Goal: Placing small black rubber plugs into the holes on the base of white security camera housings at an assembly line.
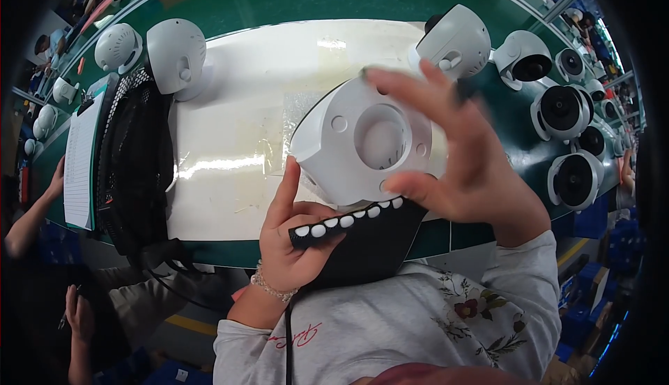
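A white rounded camera housing [339, 151] is bottom side up in front of me, with a round hollow in its underside and small circular recesses about it. My left hand [296, 245] is closed on a black strip [348, 219] with a row of white round pads along it. The left thumb touches the housing's lower left edge. Over the right side of the housing is my right hand [463, 155], blurred by motion, its fingers spread apart. Its thumb tip rests at the lower right of the underside; I cannot make out anything between its fingers.
White dome cameras [174, 54] stand at the back left, and another camera [456, 40] at the back right. Several more cameras [575, 179] line the right side. A black mesh bag [136, 162] and a clipboard [85, 162] lie left, near another person's hand [57, 179].
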The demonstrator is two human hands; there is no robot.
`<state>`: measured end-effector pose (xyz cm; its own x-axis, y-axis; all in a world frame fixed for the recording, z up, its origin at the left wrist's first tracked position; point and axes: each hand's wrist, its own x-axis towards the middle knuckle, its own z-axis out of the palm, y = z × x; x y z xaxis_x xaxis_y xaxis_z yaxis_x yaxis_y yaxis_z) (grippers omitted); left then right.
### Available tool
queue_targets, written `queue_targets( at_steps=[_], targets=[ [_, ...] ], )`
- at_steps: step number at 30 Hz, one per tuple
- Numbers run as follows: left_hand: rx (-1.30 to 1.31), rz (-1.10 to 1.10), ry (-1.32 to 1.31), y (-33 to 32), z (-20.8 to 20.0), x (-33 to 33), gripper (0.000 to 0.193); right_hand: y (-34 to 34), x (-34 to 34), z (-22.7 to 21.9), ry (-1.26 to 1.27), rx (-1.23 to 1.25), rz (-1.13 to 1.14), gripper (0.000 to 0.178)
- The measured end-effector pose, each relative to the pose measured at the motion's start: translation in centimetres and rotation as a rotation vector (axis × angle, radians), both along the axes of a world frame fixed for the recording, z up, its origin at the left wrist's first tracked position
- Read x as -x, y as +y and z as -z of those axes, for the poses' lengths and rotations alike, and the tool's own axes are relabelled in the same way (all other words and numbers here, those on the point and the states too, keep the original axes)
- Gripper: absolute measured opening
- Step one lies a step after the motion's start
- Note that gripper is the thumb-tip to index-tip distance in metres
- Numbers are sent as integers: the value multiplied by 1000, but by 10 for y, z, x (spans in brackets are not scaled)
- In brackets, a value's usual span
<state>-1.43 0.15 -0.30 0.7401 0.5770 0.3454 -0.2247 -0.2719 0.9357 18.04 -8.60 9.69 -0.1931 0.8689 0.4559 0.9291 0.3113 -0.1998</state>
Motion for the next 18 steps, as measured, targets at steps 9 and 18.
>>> queue_targets(
  at_steps=[9,18],
  targets=[
    [75,15,38,0,-6,0,22,31,7,6,604,-19,-60,60],
    [-91,64,20,5,2,1,84,27,12,17,326,-216,-10,47]
  ],
)
